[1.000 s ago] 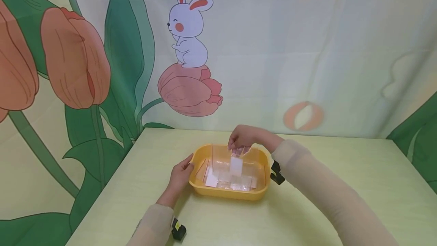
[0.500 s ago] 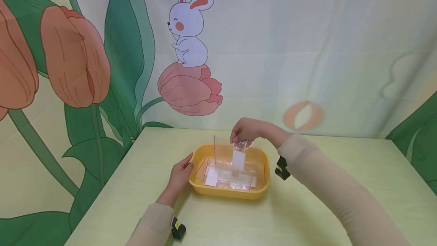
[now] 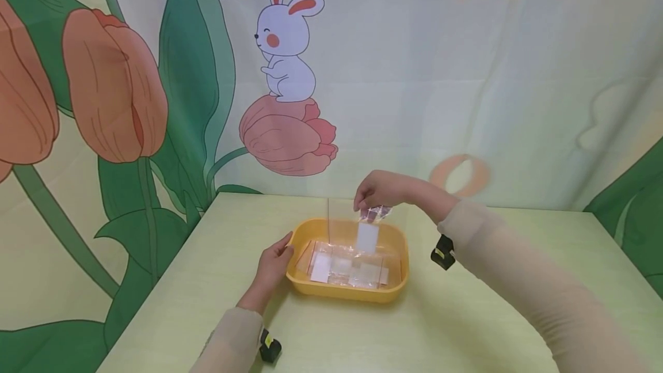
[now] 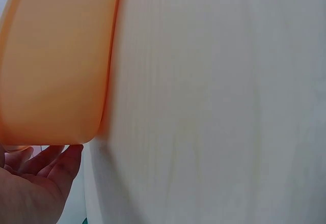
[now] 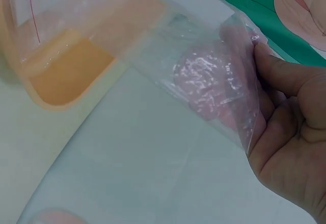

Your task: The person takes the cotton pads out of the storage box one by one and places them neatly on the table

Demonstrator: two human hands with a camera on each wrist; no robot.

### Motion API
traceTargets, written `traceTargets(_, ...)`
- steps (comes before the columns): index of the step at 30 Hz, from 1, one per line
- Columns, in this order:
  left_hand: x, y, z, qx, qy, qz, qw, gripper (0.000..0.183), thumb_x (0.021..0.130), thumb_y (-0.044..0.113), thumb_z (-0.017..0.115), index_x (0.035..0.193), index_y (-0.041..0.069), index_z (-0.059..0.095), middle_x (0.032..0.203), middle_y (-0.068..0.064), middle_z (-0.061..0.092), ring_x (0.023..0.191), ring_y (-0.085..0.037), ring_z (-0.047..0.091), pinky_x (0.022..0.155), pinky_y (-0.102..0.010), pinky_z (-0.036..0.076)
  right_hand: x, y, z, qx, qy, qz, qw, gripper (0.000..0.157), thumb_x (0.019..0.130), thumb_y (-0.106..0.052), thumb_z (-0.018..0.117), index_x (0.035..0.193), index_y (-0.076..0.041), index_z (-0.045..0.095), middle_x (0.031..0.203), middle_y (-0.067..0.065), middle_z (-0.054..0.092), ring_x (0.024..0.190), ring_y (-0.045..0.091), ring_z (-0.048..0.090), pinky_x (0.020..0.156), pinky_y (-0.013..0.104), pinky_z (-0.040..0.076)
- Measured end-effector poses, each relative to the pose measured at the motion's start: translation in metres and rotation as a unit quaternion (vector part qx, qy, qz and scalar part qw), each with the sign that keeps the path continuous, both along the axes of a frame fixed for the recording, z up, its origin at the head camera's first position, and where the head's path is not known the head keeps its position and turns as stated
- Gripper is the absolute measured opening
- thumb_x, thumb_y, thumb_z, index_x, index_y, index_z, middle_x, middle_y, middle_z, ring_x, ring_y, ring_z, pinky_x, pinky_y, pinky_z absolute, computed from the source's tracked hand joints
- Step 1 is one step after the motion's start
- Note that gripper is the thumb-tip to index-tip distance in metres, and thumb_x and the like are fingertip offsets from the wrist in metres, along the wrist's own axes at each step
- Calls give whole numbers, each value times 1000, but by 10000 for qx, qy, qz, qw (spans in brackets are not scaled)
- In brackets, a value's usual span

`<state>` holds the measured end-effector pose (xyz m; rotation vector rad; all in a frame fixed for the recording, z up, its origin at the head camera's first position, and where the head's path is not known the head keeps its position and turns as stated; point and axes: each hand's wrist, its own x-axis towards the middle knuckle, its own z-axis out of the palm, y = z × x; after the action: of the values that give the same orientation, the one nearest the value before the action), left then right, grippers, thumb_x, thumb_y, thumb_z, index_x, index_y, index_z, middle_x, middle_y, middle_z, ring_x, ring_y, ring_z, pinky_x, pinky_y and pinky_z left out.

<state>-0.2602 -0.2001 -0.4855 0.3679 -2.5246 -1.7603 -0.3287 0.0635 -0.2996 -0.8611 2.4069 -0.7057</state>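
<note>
My left hand (image 3: 273,262) holds the left end of a yellow plastic basin (image 3: 342,293), which stands on the table; in the left wrist view its fingers (image 4: 66,170) lie against the basin's end wall. My right hand (image 3: 380,189) pinches a corner of a clear plastic zip bag (image 5: 168,56) with a white patch (image 3: 367,238) and a red line along one edge. The bag hangs over the basin's back rim, its lower part overlapping the basin. More clear bags (image 3: 339,269) with white patches and red lines lie inside the basin.
The pale yellow-green table (image 3: 217,292) reaches back to a hanging cloth (image 3: 404,73) printed with a rabbit, tulips and leaves. Dark wrist devices (image 3: 270,347) sit by both sleeves.
My right hand has risen and shifted a little right, drawing the clear zip bag up from the basin. The left hand and the basin have stayed in place.
</note>
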Motion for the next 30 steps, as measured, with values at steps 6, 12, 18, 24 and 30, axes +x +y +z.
traceTargets(6,0,0,0,21,-63,30,10000,48,107,15,46,154,8,44,154,-23,50,133,-34,56,111,-46,51,4,12,5,-132,-2,25,9999,18,102,-5,58,110,6,71,95,14,77,78,9,73,71,24,61)
traceTargets(12,1,0,1,-27,10,10,10000,47,107,15,47,153,7,46,148,-27,56,124,-31,60,105,-42,55,10,29,7,-265,-58,-82,9996,20,103,-4,55,110,5,71,97,15,78,81,10,74,70,25,61)
traceTargets(18,3,0,0,-27,21,-12,10000,47,107,15,47,153,6,46,146,-27,56,122,-31,61,101,-38,57,18,50,10,-397,-154,-220,9988,21,104,-6,54,113,5,70,97,13,77,84,11,74,71,26,60)
traceTargets(24,2,0,0,-10,-17,11,10000,47,107,15,46,153,7,46,149,-26,54,126,-33,60,104,-40,56,24,71,13,-502,-143,-421,9977,20,104,-8,55,113,4,68,98,11,76,85,10,72,73,26,59)
traceTargets(30,0,1,-1,70,-87,63,9999,48,107,15,46,154,9,44,154,-23,50,133,-34,56,111,-46,51,25,88,10,-659,-137,-758,9948,20,103,-9,57,115,4,68,100,10,75,87,11,73,72,26,60)
